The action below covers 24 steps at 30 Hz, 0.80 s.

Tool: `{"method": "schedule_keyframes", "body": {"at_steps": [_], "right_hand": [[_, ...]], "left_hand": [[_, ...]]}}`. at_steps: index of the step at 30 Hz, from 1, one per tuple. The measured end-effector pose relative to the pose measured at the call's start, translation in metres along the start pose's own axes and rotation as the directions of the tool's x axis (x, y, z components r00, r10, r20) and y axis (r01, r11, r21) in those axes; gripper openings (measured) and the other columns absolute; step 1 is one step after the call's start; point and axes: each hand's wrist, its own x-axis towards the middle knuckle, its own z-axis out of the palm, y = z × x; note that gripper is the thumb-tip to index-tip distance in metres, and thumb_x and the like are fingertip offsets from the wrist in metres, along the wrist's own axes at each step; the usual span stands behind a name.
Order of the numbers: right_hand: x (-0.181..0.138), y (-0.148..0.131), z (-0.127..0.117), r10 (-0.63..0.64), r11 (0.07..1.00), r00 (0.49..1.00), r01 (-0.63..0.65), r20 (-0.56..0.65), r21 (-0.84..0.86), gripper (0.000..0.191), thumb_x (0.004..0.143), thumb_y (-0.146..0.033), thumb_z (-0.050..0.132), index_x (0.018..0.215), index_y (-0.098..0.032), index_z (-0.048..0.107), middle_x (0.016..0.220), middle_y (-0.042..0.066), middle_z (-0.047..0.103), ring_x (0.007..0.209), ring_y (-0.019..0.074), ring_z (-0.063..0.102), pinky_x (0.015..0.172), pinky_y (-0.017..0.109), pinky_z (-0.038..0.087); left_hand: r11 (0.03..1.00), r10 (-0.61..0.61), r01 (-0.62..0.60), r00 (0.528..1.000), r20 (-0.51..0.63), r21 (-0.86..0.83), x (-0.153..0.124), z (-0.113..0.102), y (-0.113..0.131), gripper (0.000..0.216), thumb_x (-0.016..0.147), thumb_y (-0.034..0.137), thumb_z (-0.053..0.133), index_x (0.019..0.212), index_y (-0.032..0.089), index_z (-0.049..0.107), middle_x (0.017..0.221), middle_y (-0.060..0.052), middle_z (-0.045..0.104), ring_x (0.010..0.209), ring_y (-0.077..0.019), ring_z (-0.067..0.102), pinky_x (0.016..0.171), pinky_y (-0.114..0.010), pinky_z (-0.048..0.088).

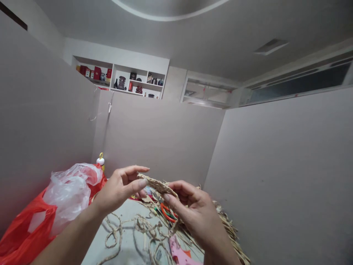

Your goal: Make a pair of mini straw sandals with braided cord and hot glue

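Two bare forearms (73, 232) rise from the bottom edge, nearest the camera, and lead to a left hand (118, 187) and a right hand (193, 209) with a straw-coloured woven piece (157, 185) between them. It is held up over a pale tabletop (129, 244), tilted so that its left end sits higher than its right. Seen at a low angle, it shows as a narrow, slightly bowed strip, rough and ridged like twisted cord laid in close rows; the upper edge is paler, the side below browner and shadowed. Its full outline (fingers cover the right end) cannot be told.

The right hand pinches that right end, thumb in front and fingers curled behind. The left thumb lies on the opposite end, while the index finger stretches out above it, apart; whether the other left fingers grip from behind, I cannot tell.

Beneath, loose twisted cord (118, 235) of the same tan shade loops over the tabletop. Past it are an orange-red handle (164, 211), a pink object (182, 254) and, towards the right, a heap of dry straw (231, 235). A red plastic bag (16, 241) and a whitish translucent one (68, 198) sit by the left forearm.
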Motion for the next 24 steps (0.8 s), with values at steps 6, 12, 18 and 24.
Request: {"method": "schedule_keyframes", "body": {"at_steps": [6, 12, 18, 24], "right_hand": [[-0.004, -0.004, -0.004, 0.011, 0.996, 0.989, 0.002, 0.146, -0.087, 0.008, 0.086, -0.023, 0.060, 0.083, -0.020, 0.066, 0.072, -0.002, 0.060, 0.066, 0.0131, 0.050, 0.059, 0.025, 0.038], [-0.001, -0.005, -0.002, -0.009, 0.997, 0.990, -0.003, 0.139, 0.083, 0.009, 0.083, -0.020, 0.066, 0.091, -0.023, 0.067, 0.082, -0.001, 0.066, 0.075, 0.0137, 0.058, 0.066, 0.025, 0.046], [0.002, -0.008, 0.001, 0.015, 0.950, 0.998, -0.034, 0.064, 0.309, 0.012, 0.078, -0.028, 0.075, 0.086, -0.019, 0.074, 0.073, 0.001, 0.070, 0.064, 0.0111, 0.060, 0.057, 0.021, 0.048], [0.003, -0.011, 0.009, 0.020, 0.939, 0.999, -0.003, -0.046, 0.343, 0.016, 0.076, -0.028, 0.078, 0.089, -0.021, 0.074, 0.075, 0.000, 0.070, 0.065, 0.0121, 0.062, 0.054, 0.020, 0.048]], "left_hand": [[0.984, 0.101, -0.100, 0.995, -0.002, 0.148, -0.006, -0.001, 0.005, 0.036, 0.078, 0.039, 0.074, 0.108, 0.021, 0.069, 0.097, -0.006, 0.073, 0.083, -0.0163, 0.066, 0.072, -0.026, 0.052], [0.949, 0.134, -0.133, 0.991, 0.014, 0.287, -0.012, 0.013, 0.004, 0.011, 0.081, 0.026, 0.071, 0.085, 0.018, 0.077, 0.074, -0.004, 0.073, 0.069, -0.0128, 0.063, 0.063, -0.022, 0.049], [0.995, 0.100, -0.101, 0.994, -0.046, -0.026, -0.008, 0.022, -0.004, 0.015, 0.078, 0.029, 0.075, 0.085, 0.016, 0.075, 0.075, -0.005, 0.073, 0.068, -0.0142, 0.065, 0.065, -0.025, 0.054], [0.984, 0.082, -0.111, 0.976, -0.201, -0.136, -0.006, 0.030, -0.020, 0.017, 0.078, 0.029, 0.076, 0.088, 0.016, 0.073, 0.072, -0.003, 0.071, 0.066, -0.0125, 0.064, 0.067, -0.024, 0.055]]}}
